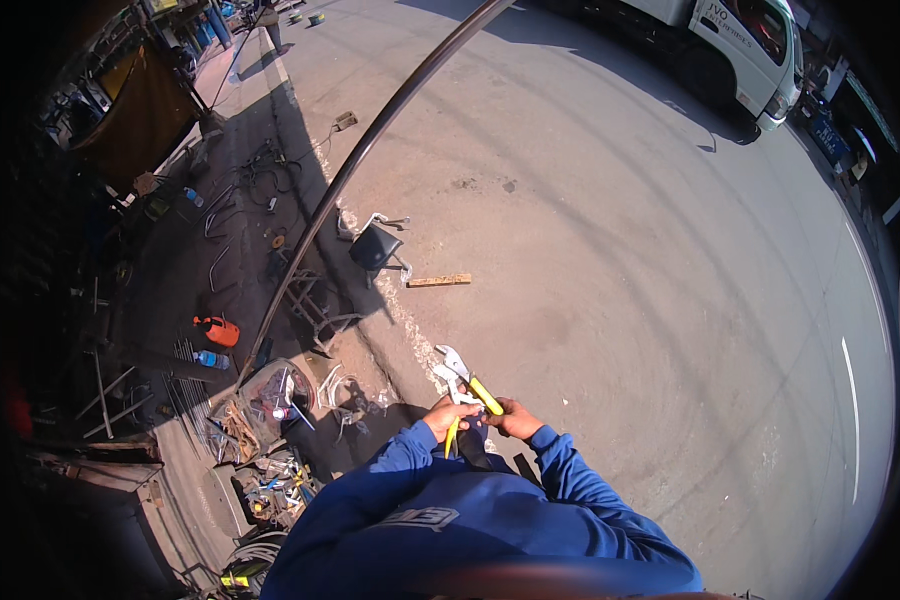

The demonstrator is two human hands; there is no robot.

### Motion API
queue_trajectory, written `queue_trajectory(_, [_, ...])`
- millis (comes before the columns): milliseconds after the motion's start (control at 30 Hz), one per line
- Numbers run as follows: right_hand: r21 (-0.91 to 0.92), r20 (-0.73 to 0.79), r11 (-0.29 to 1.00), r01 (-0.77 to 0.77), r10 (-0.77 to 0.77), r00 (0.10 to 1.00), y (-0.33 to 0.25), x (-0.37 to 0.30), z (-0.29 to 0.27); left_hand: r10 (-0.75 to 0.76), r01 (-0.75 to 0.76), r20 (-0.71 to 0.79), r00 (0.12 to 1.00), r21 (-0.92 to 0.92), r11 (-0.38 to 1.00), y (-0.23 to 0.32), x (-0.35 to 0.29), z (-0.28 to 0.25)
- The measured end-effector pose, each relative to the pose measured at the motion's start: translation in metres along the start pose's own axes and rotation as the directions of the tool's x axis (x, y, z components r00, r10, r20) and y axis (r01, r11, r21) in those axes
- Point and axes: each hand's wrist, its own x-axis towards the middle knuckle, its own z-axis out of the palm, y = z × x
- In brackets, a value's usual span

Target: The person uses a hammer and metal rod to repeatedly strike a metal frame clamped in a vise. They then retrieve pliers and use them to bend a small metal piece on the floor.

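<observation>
A pair of adjustable pliers (454, 369) with silver jaws and yellow handles is in front of my body, its jaws pointing away from me. My left hand (448, 414) is closed around the metal near the pivot, and one yellow handle sticks out below it. My right hand (515, 419) is closed at the end of the other yellow handle. The handles stand spread apart. Both of my hands hide parts of the tool, and nothing shows between the jaws.
A curved metal pipe (355, 160) arches up from the left. Beyond my hands are a black seat on a metal frame (375, 246) and a wooden strip (439, 281). Tools (276, 488), an orange container (217, 331) and rods lie left; a white truck (745, 50) stands far right.
</observation>
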Motion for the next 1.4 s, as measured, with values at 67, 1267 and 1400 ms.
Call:
queue_trajectory(67, [-0.071, -0.112, 0.992, -0.103, 0.095, 0.989, -0.019, 0.007, -0.051, -0.085, 0.088, -0.023, 0.996, 0.246, 0.965, 0.035, 0.046, 0.016])
queue_trajectory(1267, [-0.264, -0.405, 0.434, -0.861, 0.761, 0.507, -0.161, 0.307, -0.647, 0.118, -0.938, 0.976, -0.183, -0.209, 0.277, 0.819, 0.398, 0.244])
queue_trajectory(1400, [-0.272, -0.459, 0.419, -0.866, 0.735, 0.499, -0.264, 0.437, -0.693, 0.625, -0.609, 0.632, -0.458, -0.735, 0.297, 0.871, 0.382, 0.156])
